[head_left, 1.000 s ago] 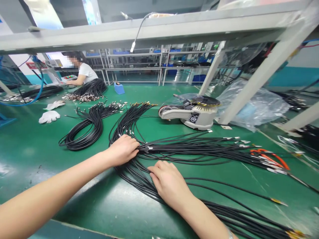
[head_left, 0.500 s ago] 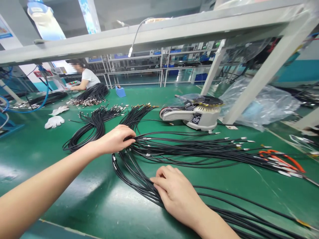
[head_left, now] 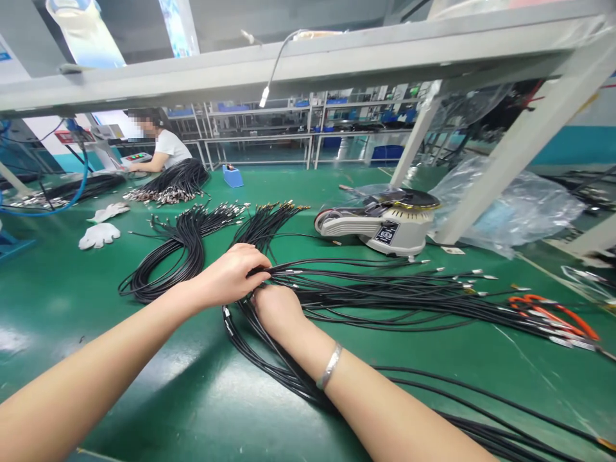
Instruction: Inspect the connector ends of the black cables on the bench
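My left hand (head_left: 243, 273) is closed around a bundle of black cables (head_left: 366, 292) near the middle of the bench, thumb and fingers pinching it. Directly below it, my right hand (head_left: 276, 311) is curled against the same cables, its fingertips mostly hidden. White tags show on several cables close to both hands. From the bundle, one group runs right to metal-tipped ends beside orange-handled pliers or scissors (head_left: 553, 314); another group (head_left: 274, 372) bends down and passes under my right forearm. A third fan of cable ends (head_left: 269, 221) points away behind my left hand.
A coiled cable bundle (head_left: 187, 250) lies left, near white gloves (head_left: 99, 235). A round tape dispenser (head_left: 385, 221) stands behind the cables. Grey shelf posts (head_left: 462, 186) and clear plastic bags (head_left: 510, 199) are at right. A co-worker (head_left: 168, 147) sits far left behind another cable pile (head_left: 173, 183).
My right hand has left the lower cable group and moved up and left, beside my left hand. My left hand keeps its grip on the bundle. The view has shifted slightly.
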`<state>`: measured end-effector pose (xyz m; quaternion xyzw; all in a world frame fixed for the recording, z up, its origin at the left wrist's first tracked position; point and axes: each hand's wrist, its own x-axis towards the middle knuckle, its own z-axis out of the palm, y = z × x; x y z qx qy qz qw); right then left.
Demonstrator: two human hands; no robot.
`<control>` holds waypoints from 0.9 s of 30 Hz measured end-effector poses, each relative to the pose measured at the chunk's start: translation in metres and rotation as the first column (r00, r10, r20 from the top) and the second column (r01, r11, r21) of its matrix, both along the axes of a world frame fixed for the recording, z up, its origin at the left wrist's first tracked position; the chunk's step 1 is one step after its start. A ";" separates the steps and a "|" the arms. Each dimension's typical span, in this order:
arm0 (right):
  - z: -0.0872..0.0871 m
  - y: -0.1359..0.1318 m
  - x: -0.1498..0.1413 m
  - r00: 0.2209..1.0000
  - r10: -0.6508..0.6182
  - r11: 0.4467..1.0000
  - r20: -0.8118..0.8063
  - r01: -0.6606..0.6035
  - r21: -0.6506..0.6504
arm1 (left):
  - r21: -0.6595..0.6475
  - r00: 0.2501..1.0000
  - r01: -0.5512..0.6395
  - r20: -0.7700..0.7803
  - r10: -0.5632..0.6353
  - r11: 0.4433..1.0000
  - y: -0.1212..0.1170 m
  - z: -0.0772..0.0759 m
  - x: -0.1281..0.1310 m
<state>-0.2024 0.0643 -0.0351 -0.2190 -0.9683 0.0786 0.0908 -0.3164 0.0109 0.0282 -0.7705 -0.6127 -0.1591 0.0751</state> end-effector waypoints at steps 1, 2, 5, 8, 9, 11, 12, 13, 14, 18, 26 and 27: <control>0.000 0.001 -0.004 1.000 -0.007 1.000 0.007 0.007 0.002 | 0.009 1.000 0.002 0.007 -0.002 1.000 0.000 -0.001 -0.001; -0.001 0.002 -0.007 1.000 -0.014 1.000 0.015 0.014 0.003 | 0.016 1.000 0.004 0.013 -0.004 1.000 0.000 -0.003 -0.001; 0.000 0.002 -0.013 0.999 -0.042 0.999 0.030 0.041 0.004 | 0.022 1.000 0.013 0.018 -0.014 1.000 0.000 -0.005 -0.002; 0.002 -0.001 -0.018 0.997 -0.063 0.998 0.037 0.063 0.001 | 0.020 1.000 0.011 0.013 -0.011 1.000 0.000 -0.003 -0.004; 0.003 -0.002 -0.018 0.997 -0.067 0.998 0.037 0.067 0.000 | 0.017 1.000 0.011 0.013 -0.011 1.000 0.000 -0.003 -0.005; 0.005 -0.003 -0.017 0.996 -0.076 0.997 0.036 0.076 -0.003 | 0.007 1.000 0.018 0.023 -0.018 1.000 -0.001 -0.003 -0.005; 0.007 -0.003 -0.015 0.996 -0.085 0.996 0.037 0.085 -0.004 | 0.004 0.999 0.021 0.033 -0.021 1.000 -0.002 -0.004 -0.006; 0.008 -0.002 -0.012 0.994 -0.097 0.995 0.040 0.097 -0.003 | 0.002 0.999 0.023 0.046 -0.023 1.000 -0.003 -0.006 -0.005; 0.009 -0.001 -0.008 0.993 -0.111 0.994 0.042 0.111 0.000 | -0.001 0.998 0.024 0.062 -0.024 1.000 -0.003 -0.008 -0.005; 0.011 -0.001 0.007 0.988 -0.148 0.989 0.052 0.147 0.031 | -0.013 0.991 0.016 0.131 -0.014 1.000 -0.004 -0.019 -0.004; 0.005 -0.010 0.017 0.988 -0.147 0.987 0.056 0.143 0.072 | 0.099 0.993 0.011 0.116 -0.023 0.995 -0.020 -0.037 0.002; 0.004 -0.011 0.017 0.988 -0.141 0.988 0.058 0.137 0.065 | 0.137 0.996 0.025 0.086 -0.037 0.990 -0.026 -0.041 0.004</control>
